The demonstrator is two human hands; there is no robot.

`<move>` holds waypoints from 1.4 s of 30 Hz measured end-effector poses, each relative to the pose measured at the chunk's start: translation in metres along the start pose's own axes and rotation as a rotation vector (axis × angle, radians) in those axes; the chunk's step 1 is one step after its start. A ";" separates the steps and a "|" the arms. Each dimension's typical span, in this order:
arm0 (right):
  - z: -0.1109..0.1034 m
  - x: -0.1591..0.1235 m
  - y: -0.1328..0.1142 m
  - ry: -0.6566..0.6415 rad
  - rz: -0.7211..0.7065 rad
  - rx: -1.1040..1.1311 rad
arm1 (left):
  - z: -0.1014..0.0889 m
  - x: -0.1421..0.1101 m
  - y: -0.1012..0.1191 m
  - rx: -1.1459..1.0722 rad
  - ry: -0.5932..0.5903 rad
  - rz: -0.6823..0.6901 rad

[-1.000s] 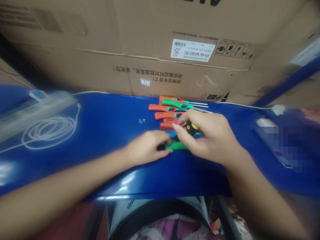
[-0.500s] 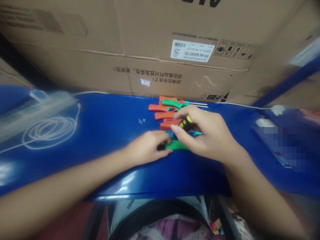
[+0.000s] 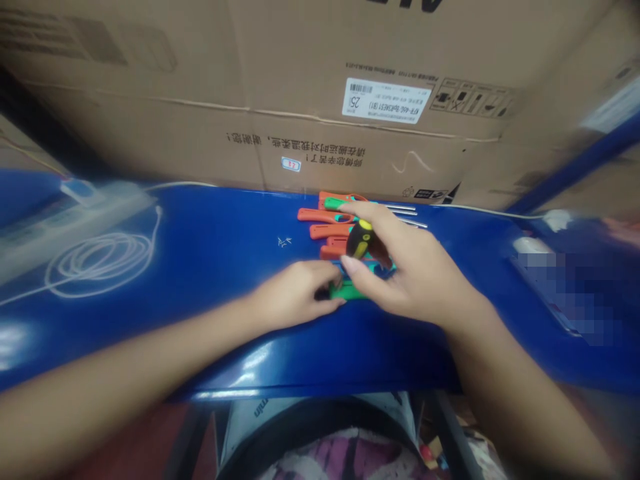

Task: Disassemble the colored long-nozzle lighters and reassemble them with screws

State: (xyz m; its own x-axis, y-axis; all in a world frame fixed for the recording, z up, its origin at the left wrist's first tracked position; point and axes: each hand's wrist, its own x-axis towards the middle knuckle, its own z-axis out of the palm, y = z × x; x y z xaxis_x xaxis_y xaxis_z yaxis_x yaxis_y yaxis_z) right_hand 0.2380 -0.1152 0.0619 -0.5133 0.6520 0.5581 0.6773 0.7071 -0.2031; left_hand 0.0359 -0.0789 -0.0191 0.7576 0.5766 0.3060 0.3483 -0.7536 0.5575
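A black and yellow screwdriver is in my right hand, its handle leaning up between thumb and fingers over the lighters. Its tip is hidden. My left hand grips the handle end of the nearest green lighter, which lies on the blue table. Just beyond it a blue-handled lighter shows only in part. Further back, several long-nosed lighters lie in a row: orange ones, such as this orange lighter, and another green lighter. Their metal tubes point right, partly covered by my right hand.
Tiny screw-like pieces lie left of the lighters. A coiled white cable and a power strip are at the left. A large cardboard box stands along the back. A partly blurred phone-like object lies at the right.
The screwdriver handle has tipped more upright and slightly left, and my right fingers have shifted back over the lighters. My left hand has stayed on the green lighter.
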 end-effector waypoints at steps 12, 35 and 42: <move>0.002 0.000 0.002 0.095 -0.020 -0.064 | -0.001 0.001 0.001 -0.012 -0.018 -0.026; -0.004 0.001 -0.002 0.068 0.068 0.031 | -0.002 0.001 0.002 -0.021 -0.024 -0.028; -0.005 0.001 0.000 0.014 0.114 0.074 | -0.002 0.000 0.002 -0.017 -0.027 -0.030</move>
State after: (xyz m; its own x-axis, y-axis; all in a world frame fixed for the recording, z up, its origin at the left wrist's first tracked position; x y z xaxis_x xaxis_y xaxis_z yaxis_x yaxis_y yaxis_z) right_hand 0.2402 -0.1162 0.0664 -0.4270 0.7259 0.5393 0.6898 0.6470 -0.3247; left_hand 0.0357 -0.0792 -0.0165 0.7617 0.5900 0.2677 0.3622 -0.7304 0.5791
